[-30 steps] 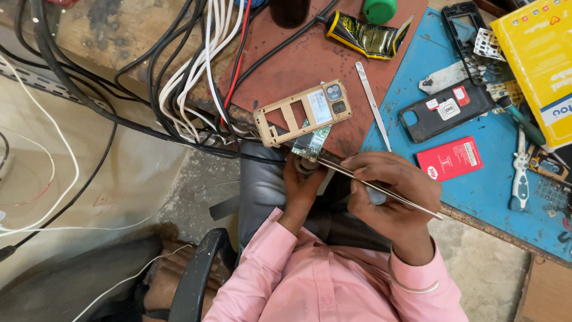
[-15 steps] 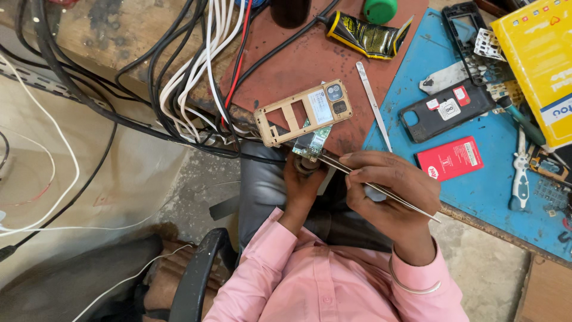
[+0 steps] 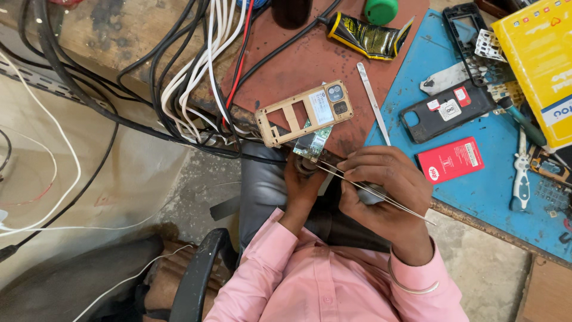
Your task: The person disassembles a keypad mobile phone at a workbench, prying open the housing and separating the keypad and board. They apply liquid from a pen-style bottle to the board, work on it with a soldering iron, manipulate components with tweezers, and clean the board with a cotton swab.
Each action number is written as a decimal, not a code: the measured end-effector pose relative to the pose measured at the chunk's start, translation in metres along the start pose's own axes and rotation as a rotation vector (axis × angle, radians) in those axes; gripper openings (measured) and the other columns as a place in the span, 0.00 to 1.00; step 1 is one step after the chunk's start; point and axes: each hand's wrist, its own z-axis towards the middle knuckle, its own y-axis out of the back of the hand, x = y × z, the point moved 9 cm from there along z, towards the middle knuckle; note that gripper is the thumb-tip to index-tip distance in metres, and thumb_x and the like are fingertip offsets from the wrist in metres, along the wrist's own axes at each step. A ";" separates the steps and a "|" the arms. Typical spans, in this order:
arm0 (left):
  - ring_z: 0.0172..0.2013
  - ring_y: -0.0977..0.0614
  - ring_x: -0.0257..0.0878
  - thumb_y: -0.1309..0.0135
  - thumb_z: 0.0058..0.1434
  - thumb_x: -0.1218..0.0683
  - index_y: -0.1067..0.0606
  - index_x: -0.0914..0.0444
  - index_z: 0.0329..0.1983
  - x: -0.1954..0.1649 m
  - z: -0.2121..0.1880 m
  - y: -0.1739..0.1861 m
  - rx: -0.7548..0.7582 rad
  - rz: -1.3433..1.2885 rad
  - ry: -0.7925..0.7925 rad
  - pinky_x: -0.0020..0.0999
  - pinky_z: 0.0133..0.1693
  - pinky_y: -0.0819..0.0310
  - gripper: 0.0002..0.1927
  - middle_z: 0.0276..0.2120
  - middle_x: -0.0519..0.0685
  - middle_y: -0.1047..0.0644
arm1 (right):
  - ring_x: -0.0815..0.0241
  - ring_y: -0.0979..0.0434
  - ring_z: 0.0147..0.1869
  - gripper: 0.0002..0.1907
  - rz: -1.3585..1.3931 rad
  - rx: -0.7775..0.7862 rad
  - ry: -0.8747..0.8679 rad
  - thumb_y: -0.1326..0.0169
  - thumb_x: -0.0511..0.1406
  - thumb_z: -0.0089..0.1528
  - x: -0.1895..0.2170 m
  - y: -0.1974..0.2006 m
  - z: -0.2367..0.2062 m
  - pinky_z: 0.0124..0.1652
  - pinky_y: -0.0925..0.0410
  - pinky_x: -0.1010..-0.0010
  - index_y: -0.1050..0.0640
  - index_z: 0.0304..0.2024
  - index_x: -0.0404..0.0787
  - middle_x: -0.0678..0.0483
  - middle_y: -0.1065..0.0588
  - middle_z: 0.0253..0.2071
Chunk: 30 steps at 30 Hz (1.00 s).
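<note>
Here, the left hand (image 3: 304, 179) pinches a small green circuit board (image 3: 314, 142) between its fingers, just below the edge of the counter (image 3: 286, 71). The right hand (image 3: 384, 191) grips thin metal tweezers (image 3: 363, 188), their tips meeting the board's lower edge. A gold phone frame (image 3: 304, 113) lies on the brown mat (image 3: 333, 59) directly above the board. To the right, on the blue mat (image 3: 494, 185), rest a dark phone case (image 3: 447, 111) and a red battery (image 3: 450, 160).

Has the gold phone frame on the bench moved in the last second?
No. The gold phone frame lies just as before beside the metal strip on the brown mat.
</note>
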 end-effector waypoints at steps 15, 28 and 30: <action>0.51 0.21 0.35 0.38 0.58 0.64 0.32 0.67 0.63 0.000 -0.001 -0.002 0.013 -0.019 -0.006 0.31 0.54 0.25 0.28 0.52 0.48 0.23 | 0.54 0.17 0.48 0.12 -0.005 0.009 -0.021 0.37 0.23 0.55 -0.001 -0.001 0.000 0.49 0.25 0.67 0.24 0.37 0.38 0.52 0.20 0.40; 0.49 0.21 0.35 0.36 0.57 0.64 0.30 0.67 0.59 -0.001 -0.001 -0.002 -0.004 0.083 -0.025 0.32 0.52 0.25 0.27 0.49 0.48 0.23 | 0.53 0.17 0.48 0.12 -0.009 0.010 -0.003 0.37 0.24 0.54 0.000 -0.001 0.001 0.49 0.25 0.66 0.24 0.37 0.38 0.52 0.20 0.40; 0.48 0.20 0.36 0.36 0.57 0.63 0.30 0.67 0.59 0.002 -0.001 -0.001 -0.011 0.048 0.002 0.32 0.51 0.24 0.26 0.48 0.49 0.22 | 0.53 0.17 0.48 0.12 -0.015 0.010 -0.005 0.37 0.24 0.54 0.000 -0.001 0.001 0.49 0.25 0.66 0.25 0.37 0.38 0.52 0.20 0.40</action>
